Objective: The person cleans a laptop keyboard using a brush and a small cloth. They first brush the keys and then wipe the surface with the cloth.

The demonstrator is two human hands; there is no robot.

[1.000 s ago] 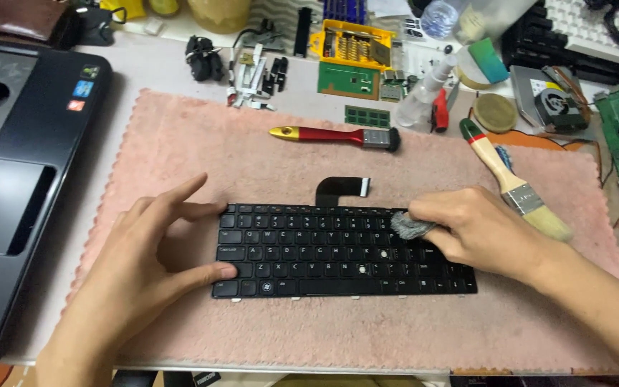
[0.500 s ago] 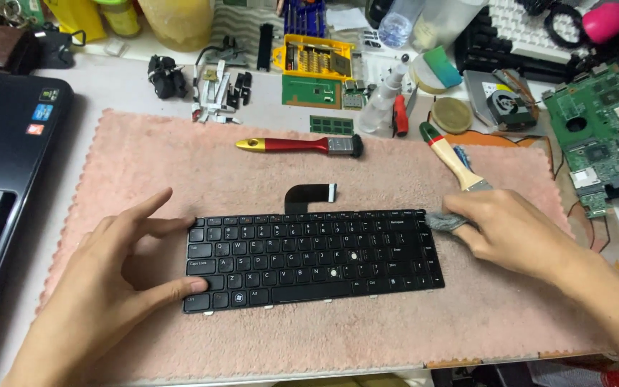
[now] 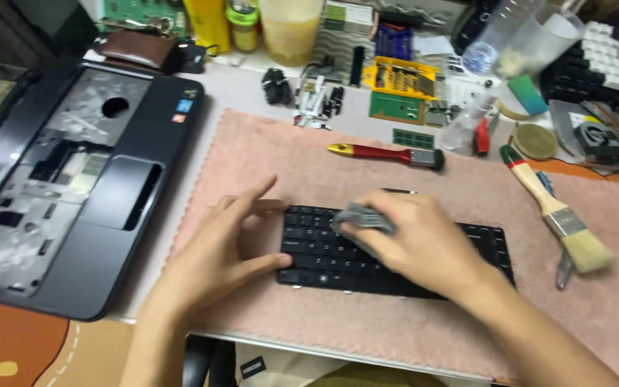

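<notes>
A pink mat (image 3: 309,158) lies beneath both hands; on it the black keyboard (image 3: 324,254) is steadied at its left edge by the left hand (image 3: 216,251), fingers spread, gripping nothing; the right hand (image 3: 417,244) reaches across, palm down, pinching a grey cloth (image 3: 360,215) against the keys.

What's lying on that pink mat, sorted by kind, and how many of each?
Keyboards: 1, black keyboard, under both hands
Brushes: 2, paintbrush, red-handled brush
Grey cloths: 1, grey cloth, in the right hand
Total: 4

Electronics repair bench: opened laptop chassis (image 3: 59,186), circuit boards (image 3: 396,107), screwdriver (image 3: 385,153), brush (image 3: 559,213), misc. parts.
</notes>
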